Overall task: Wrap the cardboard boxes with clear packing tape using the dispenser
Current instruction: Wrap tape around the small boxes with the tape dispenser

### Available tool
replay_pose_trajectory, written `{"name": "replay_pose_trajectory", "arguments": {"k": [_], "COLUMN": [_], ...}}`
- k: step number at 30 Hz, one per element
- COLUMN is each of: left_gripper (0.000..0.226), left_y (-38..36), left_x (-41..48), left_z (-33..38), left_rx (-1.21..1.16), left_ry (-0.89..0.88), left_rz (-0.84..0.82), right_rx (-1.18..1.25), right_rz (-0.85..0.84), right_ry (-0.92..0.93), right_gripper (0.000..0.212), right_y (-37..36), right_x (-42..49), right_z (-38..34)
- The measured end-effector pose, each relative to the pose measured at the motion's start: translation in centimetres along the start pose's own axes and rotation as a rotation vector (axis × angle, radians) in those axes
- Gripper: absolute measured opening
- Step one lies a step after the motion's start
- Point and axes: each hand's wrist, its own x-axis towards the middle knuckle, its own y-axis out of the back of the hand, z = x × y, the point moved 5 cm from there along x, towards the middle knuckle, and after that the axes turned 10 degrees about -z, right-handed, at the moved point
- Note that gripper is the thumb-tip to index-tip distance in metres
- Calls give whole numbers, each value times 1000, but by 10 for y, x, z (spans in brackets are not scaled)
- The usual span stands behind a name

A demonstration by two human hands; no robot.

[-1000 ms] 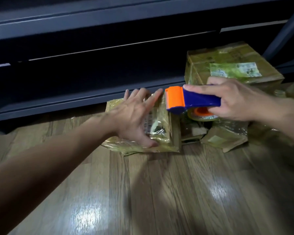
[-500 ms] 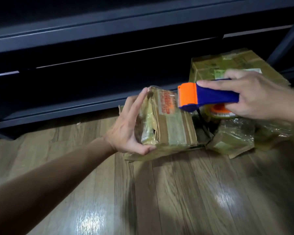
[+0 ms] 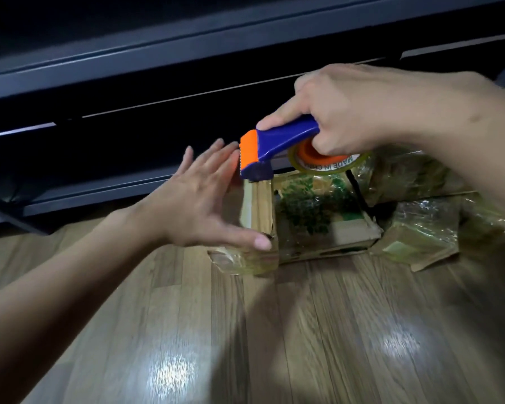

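Box [image 3: 303, 220] on the floor [image 3: 245, 330], taped shut, I can't see inside | my left hand [image 3: 199, 205] flat and wide against its side | my right hand [image 3: 362, 112] grips the dispenser [image 3: 274, 144] touching its top

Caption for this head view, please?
Right hand holds tape dispenser at the top of the cardboard box; left hand steadies its side.
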Motion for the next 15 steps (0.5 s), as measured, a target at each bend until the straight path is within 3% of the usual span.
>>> {"name": "replay_pose_trajectory", "arguments": {"k": [6, 10, 15], "left_gripper": [156, 156, 154], "left_y": [-11, -9, -13], "left_x": [18, 17, 7], "left_z": [3, 10, 3], "left_rx": [-102, 37, 28], "left_ry": [110, 152, 139], "left_rz": [-105, -184, -172], "right_rx": [-95, -2, 112], "right_rz": [-55, -115, -47], "right_ry": [-23, -85, -74], "right_gripper": [72, 78, 91], "right_y": [3, -12, -40], "right_x": [11, 1, -47], "right_z": [-3, 27, 79]}}
